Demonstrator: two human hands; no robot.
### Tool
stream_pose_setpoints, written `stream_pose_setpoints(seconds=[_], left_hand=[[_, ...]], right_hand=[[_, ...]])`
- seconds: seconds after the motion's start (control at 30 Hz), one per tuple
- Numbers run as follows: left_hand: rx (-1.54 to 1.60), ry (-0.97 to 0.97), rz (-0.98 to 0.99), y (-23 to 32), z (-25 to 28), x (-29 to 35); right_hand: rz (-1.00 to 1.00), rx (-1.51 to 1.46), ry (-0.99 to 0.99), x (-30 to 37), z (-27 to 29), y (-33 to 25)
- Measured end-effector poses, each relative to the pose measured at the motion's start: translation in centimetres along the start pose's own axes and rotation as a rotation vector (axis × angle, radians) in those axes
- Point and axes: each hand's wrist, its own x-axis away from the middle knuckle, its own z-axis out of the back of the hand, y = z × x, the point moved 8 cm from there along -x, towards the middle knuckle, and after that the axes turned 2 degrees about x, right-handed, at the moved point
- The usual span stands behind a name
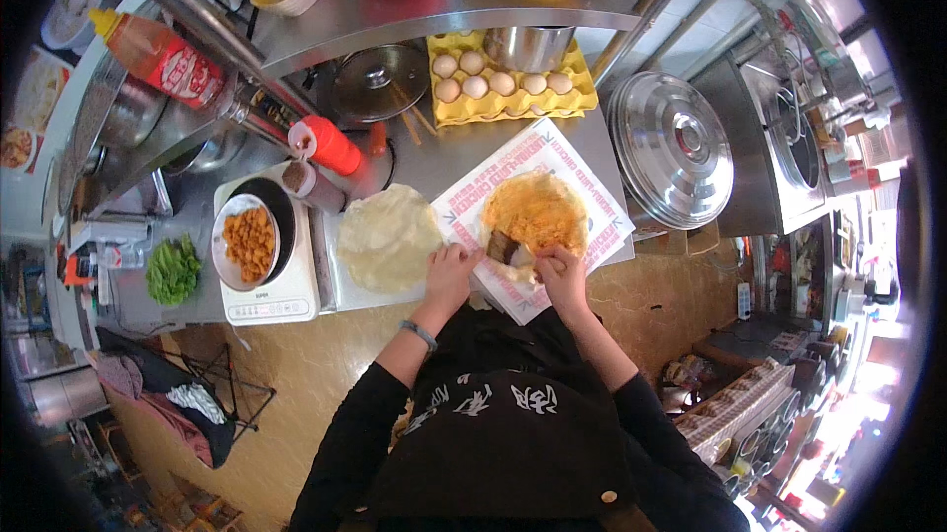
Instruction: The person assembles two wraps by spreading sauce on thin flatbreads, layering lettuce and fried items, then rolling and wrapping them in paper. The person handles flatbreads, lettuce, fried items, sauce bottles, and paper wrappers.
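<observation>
A round flatbread pancake (538, 209) coated orange lies on a printed paper sheet (592, 177) in front of me. Dark and pale pieces of filling show at its near side, too small to name. My right hand (564, 283) pinches the pancake's near edge, fingertips together. At the sheet's left edge, my left hand (452, 271) has its fingers curled closed on the paper. Just left of it a second, pale flatbread (388, 238) lies flat on the metal counter.
To the left, a bowl of orange-brown chunks (251, 244) rests on a white induction cooker (296, 290), beside green lettuce (175, 271). Red bottle (330, 145) and yellow egg tray (454, 113) stand behind. A lidded steel pot (681, 142) is at right; a shelf (414, 24) overhangs the back.
</observation>
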Motion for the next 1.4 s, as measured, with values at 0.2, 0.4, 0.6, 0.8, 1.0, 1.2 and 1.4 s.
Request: stream_pose_setpoints(seconds=[0.2,0.4,0.6,0.8,1.0,1.2,1.4], left_hand=[[-0.124,-0.003,-0.036,0.3,-0.3,0.0],[-0.159,0.039,-0.048,0.9,0.2,-0.5],[-0.176,-0.001,-0.062,1.6,0.4,-1.1],[-0.223,-0.004,-0.116,2.4,0.1,-1.6],[-0.231,-0.008,-0.127,2.3,-0.1,-1.5],[-0.232,-0.114,-0.141,2.2,-1.2,-1.7],[-0.278,-0.107,-0.164,2.4,-1.3,-1.7]], right_hand=[[0.082,-0.152,0.091,0.9,1.4,-1.3],[-0.106,0.302,0.109,2.4,3.5,0.4],[0.062,-0.1,-0.034,2.7,4.9,2.4],[0.029,-0.063,0.162,1.0,9.4,3.3],[-0.139,0.312,0.359,-1.7,14.1,2.8],[0.068,-0.112,0.128,-7.6,10.2,0.1],[0.188,0.088,0.292,-8.5,11.0,-1.1]])
